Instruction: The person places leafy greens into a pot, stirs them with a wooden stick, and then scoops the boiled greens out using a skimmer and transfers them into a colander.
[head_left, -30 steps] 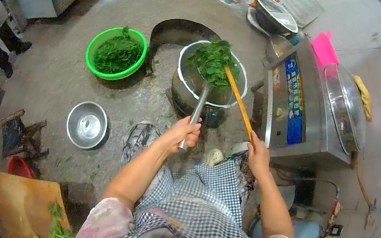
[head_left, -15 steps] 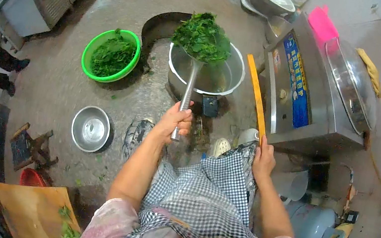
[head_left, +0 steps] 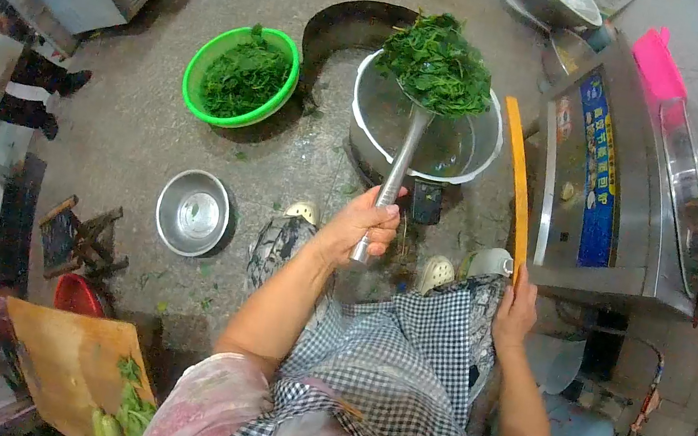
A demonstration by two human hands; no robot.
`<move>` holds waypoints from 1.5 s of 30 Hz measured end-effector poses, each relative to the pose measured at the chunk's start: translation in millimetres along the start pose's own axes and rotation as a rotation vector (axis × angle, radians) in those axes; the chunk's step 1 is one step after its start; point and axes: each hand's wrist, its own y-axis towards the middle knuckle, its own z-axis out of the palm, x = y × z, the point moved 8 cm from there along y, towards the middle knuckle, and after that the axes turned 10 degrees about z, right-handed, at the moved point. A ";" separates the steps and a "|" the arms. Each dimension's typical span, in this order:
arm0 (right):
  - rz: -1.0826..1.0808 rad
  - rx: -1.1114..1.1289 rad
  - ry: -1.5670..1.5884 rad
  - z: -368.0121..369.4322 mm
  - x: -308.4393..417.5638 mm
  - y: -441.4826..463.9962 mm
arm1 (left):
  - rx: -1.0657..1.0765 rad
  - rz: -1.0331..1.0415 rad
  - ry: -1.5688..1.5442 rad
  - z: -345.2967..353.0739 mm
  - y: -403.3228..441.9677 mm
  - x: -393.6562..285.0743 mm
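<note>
My left hand (head_left: 363,225) is closed around the grey handle of a long-handled metal scoop (head_left: 401,158). A heap of wet dark leafy greens (head_left: 439,65) covers the scoop's head, so its bowl is hidden. The heap hangs over the back part of a big metal pot (head_left: 356,118), which has some liquid in the bottom. In my right hand (head_left: 516,311) is the lower end of a long flat wooden stick (head_left: 516,186), held upright to the right of the pot. Left of the pot, a bright green basin (head_left: 188,90) holds more of the greens.
A curved metal shield (head_left: 325,29) stands behind the pot. A steel appliance (head_left: 626,274) is close on the right, a gas cylinder (head_left: 576,432) below it. On the left are a metal bowl (head_left: 194,215), a folding stool (head_left: 82,238), a cutting board (head_left: 67,356) and another person's legs (head_left: 42,93).
The view has shifted, so most things appear farther right. The scoop's heap has swung slightly right over the pot. Both hands keep their holds.
</note>
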 end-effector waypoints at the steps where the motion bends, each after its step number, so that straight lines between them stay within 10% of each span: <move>1: 0.005 0.012 0.013 -1.2 2.9 1.0 | -0.002 -0.006 -0.007 -0.9 0.7 1.1; 45: 0.010 0.024 0.015 0.1 1.4 6.9 | -0.066 -0.034 -0.012 0.0 3.0 8.6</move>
